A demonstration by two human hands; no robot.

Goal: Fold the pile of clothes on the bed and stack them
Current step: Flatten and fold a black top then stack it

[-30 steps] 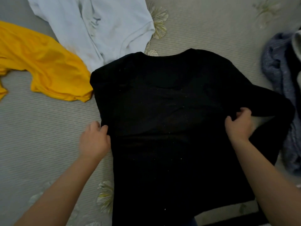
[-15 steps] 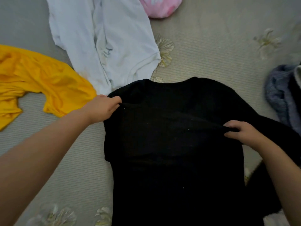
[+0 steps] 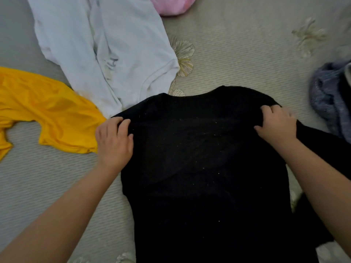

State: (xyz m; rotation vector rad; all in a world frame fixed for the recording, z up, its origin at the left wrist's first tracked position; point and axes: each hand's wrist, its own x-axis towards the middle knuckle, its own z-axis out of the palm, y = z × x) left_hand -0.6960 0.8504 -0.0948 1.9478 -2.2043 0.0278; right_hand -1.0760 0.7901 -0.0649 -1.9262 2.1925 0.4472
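Both hands (image 3: pixel 195 133) on half-cropped black shirt (image 3: pixel 205 168)

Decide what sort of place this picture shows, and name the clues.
Probably a bedroom, seen from over a bed: a quilted, flower-patterned bedcover fills the view, and loose clothes lie on it, such as the black top, white T-shirt and yellow garment.

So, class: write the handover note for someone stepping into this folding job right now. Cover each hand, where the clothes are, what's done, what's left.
Left hand: pinching the black shirt at its left shoulder.
Right hand: gripping the right shoulder.
Black shirt lies flat on the bed, unfolded.
Unfolded beyond it: white shirt, yellow garment, pink item, grey-blue garment.
Done: black shirt laid out. No stack visible.
Left: fold everything, then stack.
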